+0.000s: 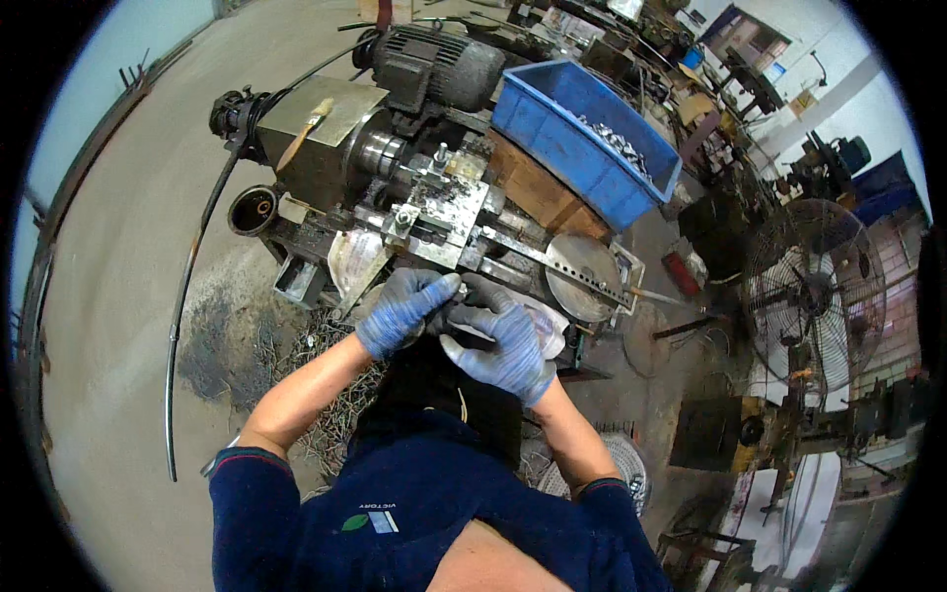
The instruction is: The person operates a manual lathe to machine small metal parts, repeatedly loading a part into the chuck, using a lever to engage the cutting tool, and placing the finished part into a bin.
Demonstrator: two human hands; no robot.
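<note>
Both my hands wear blue-grey knit gloves with dark, dirty fingers and meet in front of a small lathe. My left hand (406, 308) is closed, its thumb pressed against a small shiny metal piece (463, 290), too small to name more exactly. Close beside it, my right hand (501, 345) has its fingers curled toward that same piece, its thumb lower and apart. What lies inside the right fingers is hidden. Just beyond the hands is the lathe's tool slide (449, 209), strewn with metal chips. The chuck (377, 153) sits at its upper left.
A brush (304, 135) lies on the headstock, below a motor (434, 69). A blue bin (582, 138) of small metal parts stands behind on a wooden box. Metal shavings (340, 424) litter the floor at left. A round plate (584, 278) and large fan (814, 296) are to the right.
</note>
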